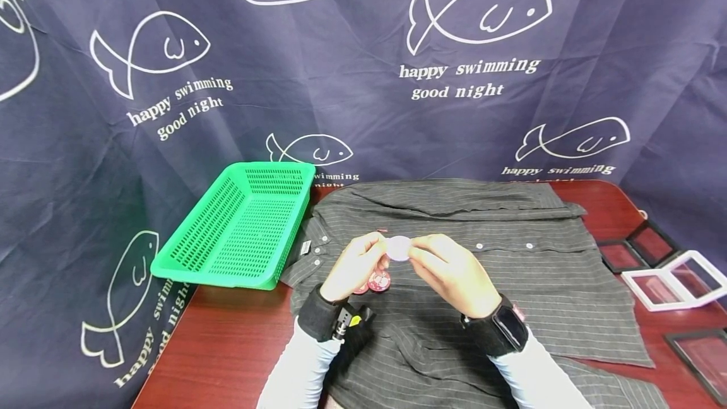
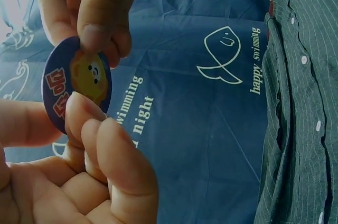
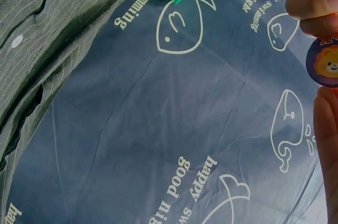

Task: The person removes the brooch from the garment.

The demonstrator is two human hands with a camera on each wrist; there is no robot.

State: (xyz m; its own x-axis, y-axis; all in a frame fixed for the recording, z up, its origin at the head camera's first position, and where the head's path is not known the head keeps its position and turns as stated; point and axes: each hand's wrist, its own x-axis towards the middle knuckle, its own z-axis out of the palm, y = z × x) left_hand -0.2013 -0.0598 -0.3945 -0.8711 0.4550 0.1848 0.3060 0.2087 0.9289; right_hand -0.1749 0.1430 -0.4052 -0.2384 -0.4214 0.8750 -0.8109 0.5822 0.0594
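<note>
Here you are with the round badge (image 1: 399, 248) right between your two hands, up above the shirt (image 1: 431, 314)! Your left hand (image 1: 356, 265) has its fingers curled in, pinching one edge; your right hand (image 1: 457, 273) nips the opposite edge between thumb and fingers. The badge sits at the fingertips, out of both palms, its yellow lion showing in the left wrist view. Just below your left hand, red badges (image 1: 379, 281) lie on the shirt, one partly hidden. The shirt sprawls across the tabletop (image 1: 238, 333); there's the green basket (image 1: 250, 238) toward the far-left corner, and a white frame (image 1: 678, 284) by the right edge.
</note>
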